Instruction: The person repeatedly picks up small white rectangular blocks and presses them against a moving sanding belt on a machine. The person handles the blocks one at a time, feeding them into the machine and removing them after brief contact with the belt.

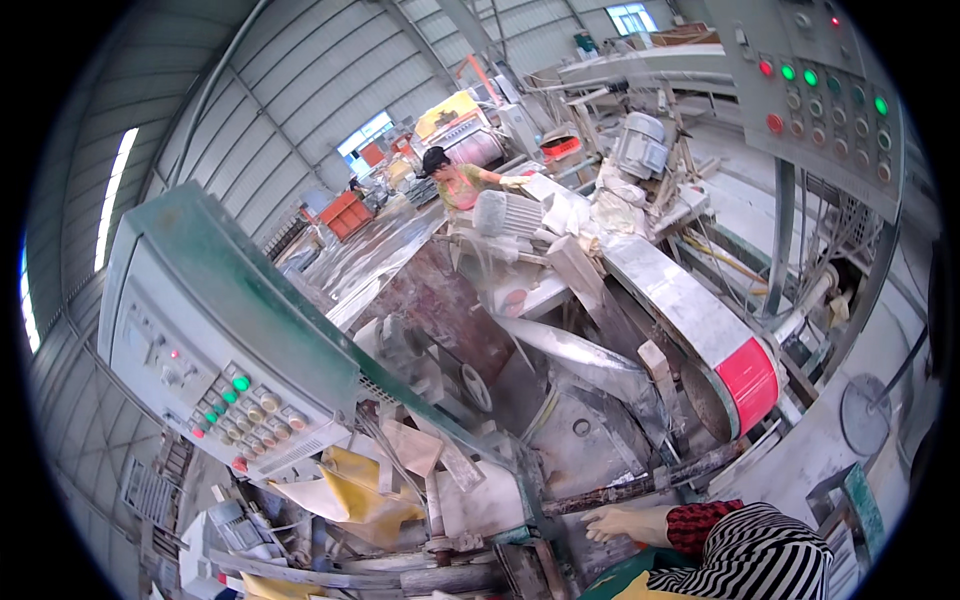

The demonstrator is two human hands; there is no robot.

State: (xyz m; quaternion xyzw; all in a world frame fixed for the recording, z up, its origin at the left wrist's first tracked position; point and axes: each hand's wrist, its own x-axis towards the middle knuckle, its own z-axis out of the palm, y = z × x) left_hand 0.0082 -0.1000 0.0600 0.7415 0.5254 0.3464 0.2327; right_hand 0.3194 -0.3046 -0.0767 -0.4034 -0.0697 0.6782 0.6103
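From the lower right comes my right hand (630, 522), in a pale glove, with a red patterned cuff (697, 525) and a black-and-white striped sleeve (765, 550) behind it. Its fingers point left, stretched out and slightly apart, and nothing shows in them. It is nearest to a dark, dirty metal bar (650, 480) on the frame of a dusty machine; whether it touches anything there, I cannot tell. Green and yellow clothing (625, 578) shows beneath the wrist. My left hand is outside the picture.
A grey-green control cabinet (215, 350) with lit buttons stands left, another button panel (820, 100) upper right. A long belt guard with a red end (748, 385) reaches toward me. Beyond the machine a co-worker (460, 185) in a dark cap stretches out an arm. Yellow sheeting (370, 495) lies lower left.
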